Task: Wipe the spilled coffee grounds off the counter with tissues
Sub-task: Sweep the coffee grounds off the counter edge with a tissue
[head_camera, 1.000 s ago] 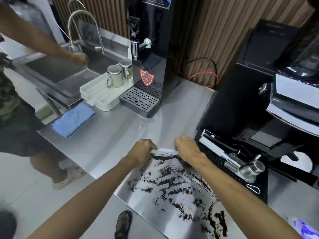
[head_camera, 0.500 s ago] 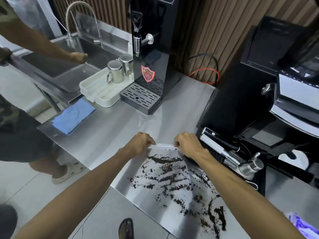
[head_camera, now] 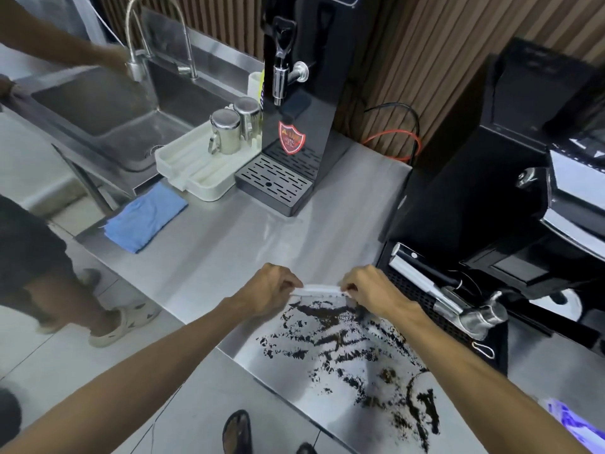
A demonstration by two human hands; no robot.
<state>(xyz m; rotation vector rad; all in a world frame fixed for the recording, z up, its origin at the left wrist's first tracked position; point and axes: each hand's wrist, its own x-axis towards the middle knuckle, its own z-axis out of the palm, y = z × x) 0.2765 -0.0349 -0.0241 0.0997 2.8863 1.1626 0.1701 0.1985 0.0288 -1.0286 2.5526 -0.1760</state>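
Dark coffee grounds [head_camera: 347,352] lie smeared across the near part of the steel counter [head_camera: 229,244]. A white tissue [head_camera: 319,290], folded into a narrow strip, stretches between my two hands just beyond the far edge of the spill. My left hand [head_camera: 270,288] pinches its left end. My right hand [head_camera: 370,290] pinches its right end. Both hands hover low over the counter, knuckles up, with the fingertips partly hidden.
A black hot-water dispenser [head_camera: 304,103] with a drip tray stands behind. Left of it are a white tray [head_camera: 193,172] with two steel cups, a blue cloth [head_camera: 144,217] and a sink [head_camera: 108,116]. Another person [head_camera: 39,257] stands at the sink. A portafilter [head_camera: 458,309] and coffee machine [head_camera: 523,191] are at the right.
My hands have drawn slightly apart, pulling the tissue into a thin taut strip. The other person's hand has moved from the sink basin up to the tap.
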